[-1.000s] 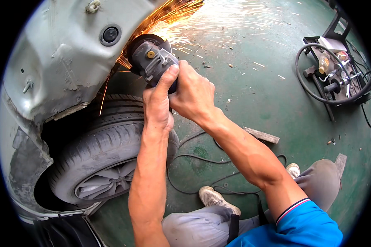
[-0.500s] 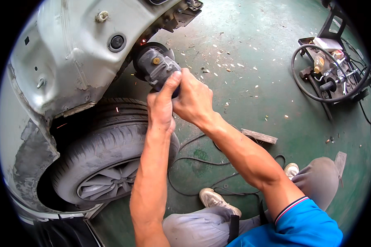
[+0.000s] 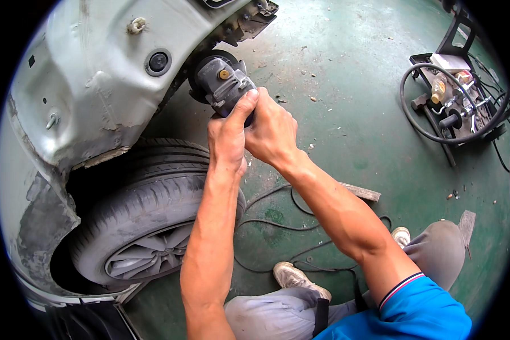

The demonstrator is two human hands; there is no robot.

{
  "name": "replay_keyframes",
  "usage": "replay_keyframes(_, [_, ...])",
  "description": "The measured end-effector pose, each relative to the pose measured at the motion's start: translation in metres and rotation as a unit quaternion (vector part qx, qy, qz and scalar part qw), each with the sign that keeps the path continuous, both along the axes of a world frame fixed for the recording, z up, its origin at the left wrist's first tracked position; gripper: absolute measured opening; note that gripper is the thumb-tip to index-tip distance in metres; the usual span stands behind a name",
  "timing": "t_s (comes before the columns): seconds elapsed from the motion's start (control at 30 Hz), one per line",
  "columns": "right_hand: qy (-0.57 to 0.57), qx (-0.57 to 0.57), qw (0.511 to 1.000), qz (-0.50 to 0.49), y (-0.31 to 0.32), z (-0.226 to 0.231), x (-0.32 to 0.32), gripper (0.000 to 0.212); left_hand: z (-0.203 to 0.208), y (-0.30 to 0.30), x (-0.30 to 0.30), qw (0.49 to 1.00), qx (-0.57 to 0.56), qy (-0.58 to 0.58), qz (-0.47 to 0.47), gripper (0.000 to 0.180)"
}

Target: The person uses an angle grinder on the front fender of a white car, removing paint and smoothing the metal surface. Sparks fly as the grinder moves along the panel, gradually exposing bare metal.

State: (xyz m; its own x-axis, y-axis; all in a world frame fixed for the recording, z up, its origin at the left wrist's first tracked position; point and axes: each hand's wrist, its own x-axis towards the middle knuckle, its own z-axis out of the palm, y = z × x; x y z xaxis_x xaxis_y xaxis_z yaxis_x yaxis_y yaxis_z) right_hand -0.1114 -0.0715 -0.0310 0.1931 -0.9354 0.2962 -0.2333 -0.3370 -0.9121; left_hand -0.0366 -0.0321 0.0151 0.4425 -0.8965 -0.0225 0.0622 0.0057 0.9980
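Both my hands grip an angle grinder (image 3: 221, 82) with a grey gear head and a round dark disc guard. My left hand (image 3: 228, 136) wraps its body from the left, thumb laid along the top. Against it, my right hand (image 3: 272, 127) closes round the same body from the right. The grinder's disc end is at the lower edge of a silver car body panel (image 3: 113, 85), above the wheel arch; whether the disc touches metal is hidden. Below and left of the grinder sits a car tyre (image 3: 147, 198) with a grey spoked rim (image 3: 153, 255).
A dark cable (image 3: 283, 226) loops over the green floor (image 3: 345, 73) between the wheel and my feet. A wooden block (image 3: 361, 191) lies beside my right forearm. At the far right stands a black tool cart (image 3: 447, 102) with tools, a bottle and a coiled hose.
Sparks and bright flecks flew around the grinder and over the floor before; now none show. The grinder and both hands have shifted slightly to the right, away from the panel edge.
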Motion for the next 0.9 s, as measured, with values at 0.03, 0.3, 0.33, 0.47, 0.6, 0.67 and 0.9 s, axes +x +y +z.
replay_keyframes(0.03, [0.003,0.003,1.0,0.002,0.0,0.002,-0.001,0.032,0.002,0.0,0.0,1.0,0.005,-0.001,-0.003,0.034])
replay_keyframes(0.3, [0.016,0.014,1.0,0.018,-0.002,0.007,-0.001,0.031,0.004,-0.001,0.002,1.0,0.015,0.001,0.001,0.037])
replay_keyframes(0.33, [0.017,0.013,1.0,0.018,-0.002,0.007,0.0,0.031,0.005,-0.001,0.002,1.0,0.017,0.001,0.003,0.037])
replay_keyframes(0.47, [0.007,0.013,1.0,0.017,-0.002,0.009,-0.001,0.032,0.008,-0.002,0.001,1.0,0.017,-0.009,0.004,0.036])
replay_keyframes(0.6, [0.014,0.027,0.999,0.022,0.003,0.006,-0.002,0.033,0.005,0.003,-0.001,1.0,0.016,-0.002,0.015,0.035])
replay_keyframes(0.67, [0.014,0.038,0.999,0.015,0.006,0.005,-0.004,0.033,0.003,0.005,-0.004,1.0,0.018,-0.004,0.017,0.035])
replay_keyframes(0.9, [0.019,0.048,0.999,0.003,0.011,-0.005,-0.007,0.034,-0.007,0.008,-0.003,0.998,0.059,-0.008,0.002,0.043])
